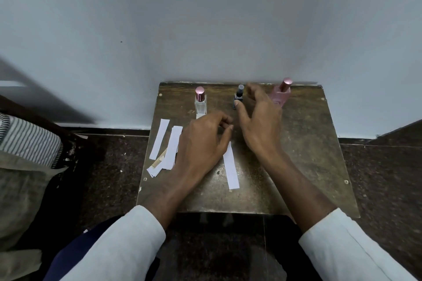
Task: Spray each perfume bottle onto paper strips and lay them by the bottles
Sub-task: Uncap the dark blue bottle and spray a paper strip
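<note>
Head view: hands (230, 130) hover mid-table (315, 143), bottles (238, 96) lining the wall edge.

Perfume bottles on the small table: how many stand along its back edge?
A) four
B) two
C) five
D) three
D: three stand upright by the wall, a clear bottle with a pink cap at left, a small dark bottle in the middle, partly behind the right hand, and a pink bottle at right.

White paper strips (231, 165), pink-capped clear bottle (200, 102), brown table (308, 143)
</note>
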The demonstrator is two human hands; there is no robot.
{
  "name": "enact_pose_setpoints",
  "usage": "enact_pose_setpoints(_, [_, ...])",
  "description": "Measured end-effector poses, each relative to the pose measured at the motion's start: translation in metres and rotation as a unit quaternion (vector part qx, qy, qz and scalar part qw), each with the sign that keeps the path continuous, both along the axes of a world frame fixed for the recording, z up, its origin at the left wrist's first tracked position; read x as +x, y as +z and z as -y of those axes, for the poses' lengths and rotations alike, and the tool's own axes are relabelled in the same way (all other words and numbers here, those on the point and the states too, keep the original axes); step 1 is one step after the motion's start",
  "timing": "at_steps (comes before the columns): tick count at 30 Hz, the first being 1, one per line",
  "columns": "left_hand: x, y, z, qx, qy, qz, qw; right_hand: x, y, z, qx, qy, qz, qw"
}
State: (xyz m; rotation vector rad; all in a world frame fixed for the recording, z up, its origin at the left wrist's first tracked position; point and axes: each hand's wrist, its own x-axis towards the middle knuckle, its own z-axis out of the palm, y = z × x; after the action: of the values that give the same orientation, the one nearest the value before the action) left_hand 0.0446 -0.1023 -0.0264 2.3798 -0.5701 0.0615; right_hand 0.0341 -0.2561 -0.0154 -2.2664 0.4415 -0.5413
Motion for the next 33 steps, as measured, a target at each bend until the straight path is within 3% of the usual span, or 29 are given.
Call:
enact_pose_setpoints(5, [0.003,-0.001,0.003,0.001,-0.001,-0.008,1.0,0.007,-0.002,-0.001,0.052,0.007,0.009,0.999])
enact_pose_setpoints(16, [-0.004,0.008,0.001,-0.048,0.024,0.006,0.999,-0.02,0.013,0.005,0.058,0.042,0.003,0.997])
enact_pose_setpoints(25, [-0.024,0.019,0.003,-0.063,0.009,0.029,0.998,-0.06,0.021,0.009,0.163,0.087,0.001,0.983])
enact_pose_setpoints(33, [-0.027,0.02,0.006,-0.064,-0.01,0.073,0.995,-0.06,0.017,0.008,0.262,0.051,0.045,0.963])
